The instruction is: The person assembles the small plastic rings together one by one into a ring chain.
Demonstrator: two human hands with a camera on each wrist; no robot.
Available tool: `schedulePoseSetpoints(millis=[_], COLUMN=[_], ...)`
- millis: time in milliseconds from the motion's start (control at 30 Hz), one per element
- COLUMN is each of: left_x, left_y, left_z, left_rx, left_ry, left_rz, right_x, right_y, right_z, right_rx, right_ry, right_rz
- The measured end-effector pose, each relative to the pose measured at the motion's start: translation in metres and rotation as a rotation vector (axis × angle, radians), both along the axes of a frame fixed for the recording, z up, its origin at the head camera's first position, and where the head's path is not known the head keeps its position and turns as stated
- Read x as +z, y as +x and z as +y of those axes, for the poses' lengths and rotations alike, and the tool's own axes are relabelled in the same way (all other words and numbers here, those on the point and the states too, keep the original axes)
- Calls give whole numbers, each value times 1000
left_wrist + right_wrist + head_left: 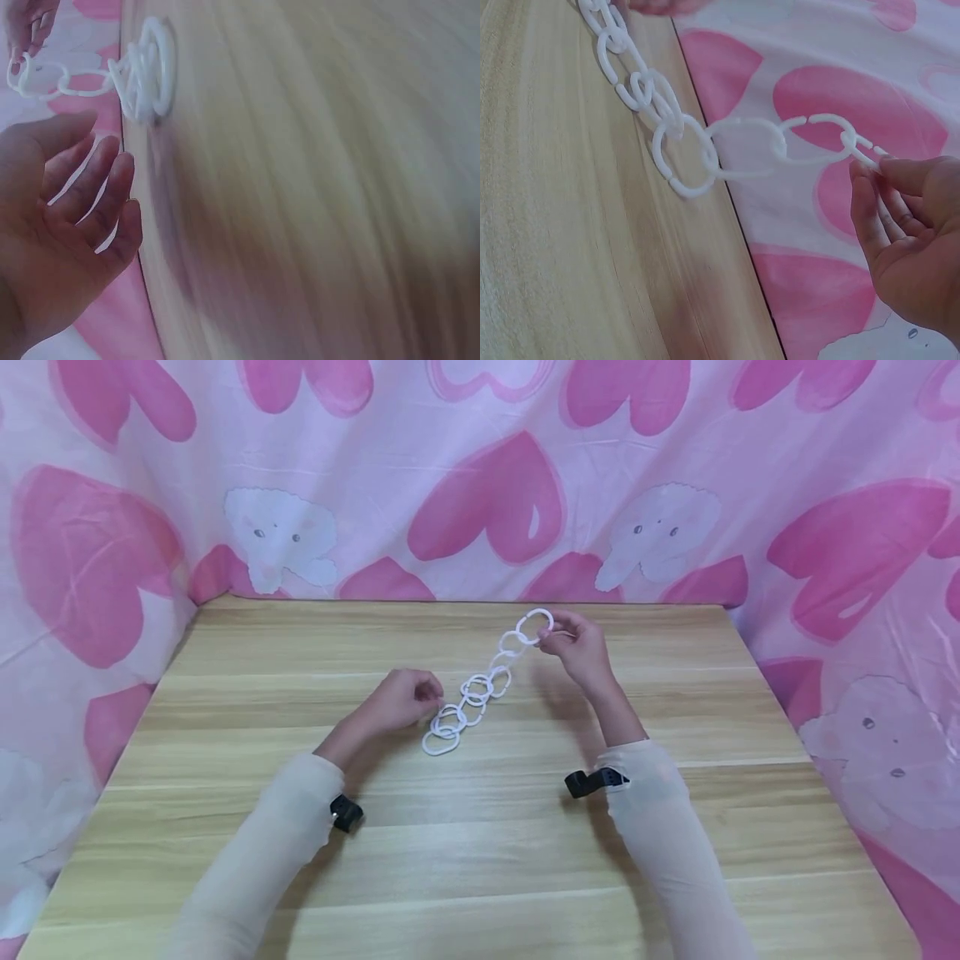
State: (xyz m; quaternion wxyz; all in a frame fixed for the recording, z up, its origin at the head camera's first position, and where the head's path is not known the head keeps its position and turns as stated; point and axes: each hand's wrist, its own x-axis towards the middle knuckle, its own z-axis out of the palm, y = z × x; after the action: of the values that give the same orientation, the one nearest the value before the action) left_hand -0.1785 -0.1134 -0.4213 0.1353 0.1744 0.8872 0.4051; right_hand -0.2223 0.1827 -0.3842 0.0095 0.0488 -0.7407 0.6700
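A chain of several white plastic links (476,689) runs diagonally over the middle of the table. Its far end is raised: my right hand (581,647) pinches the end link (535,627) between thumb and fingertips. In the right wrist view, that hand (919,232) holds the end link, and the next to it links (742,146) hang in a line down to the wood. The near links (442,731) lie bunched on the table. Beside them is my left hand (405,697), its fingers loosely bent; in the left wrist view this hand (71,202) holds nothing and stays apart from the chain.
The light wooden table (487,893) reaches back to a pink curtain (360,510) with hearts and white animal faces, which also hangs along both sides. A black wrist camera (347,814) sits on the left sleeve, another black camera (592,781) on the right.
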Motion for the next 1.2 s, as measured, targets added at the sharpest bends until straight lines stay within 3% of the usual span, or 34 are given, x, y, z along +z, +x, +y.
schedulePoseSetpoints(millis=[267,400,500,667,800,900,1067,1200], left_x=[4,3,4,2,0,1,7,11], left_y=[19,23,20,9,0,-4,-7,-7], left_z=[-15,-17,-23,-46,-69,-86,-112,-122], left_rx=[-128,-138,-139,-135,-91,-58,1,40], left_ry=[-282,-364,-372,-289,-256,-256,-291,-312], left_rz=[-71,-56,-44,-37,-27,-23,-26,-38], right_x=[-3,-4,-6,-18,-33,-45,-54,-53], right_y=[-1,-1,-1,-5,-6,-4,0,5], right_z=[1,3,6,26,53,73,95,102], right_rx=[-27,-37,-45,-49,-51,-43,-2,39], right_ry=[-22,-21,-18,34,140,324,633,743], right_rz=[-41,-57,-71,-124,-238,-292,-296,-308])
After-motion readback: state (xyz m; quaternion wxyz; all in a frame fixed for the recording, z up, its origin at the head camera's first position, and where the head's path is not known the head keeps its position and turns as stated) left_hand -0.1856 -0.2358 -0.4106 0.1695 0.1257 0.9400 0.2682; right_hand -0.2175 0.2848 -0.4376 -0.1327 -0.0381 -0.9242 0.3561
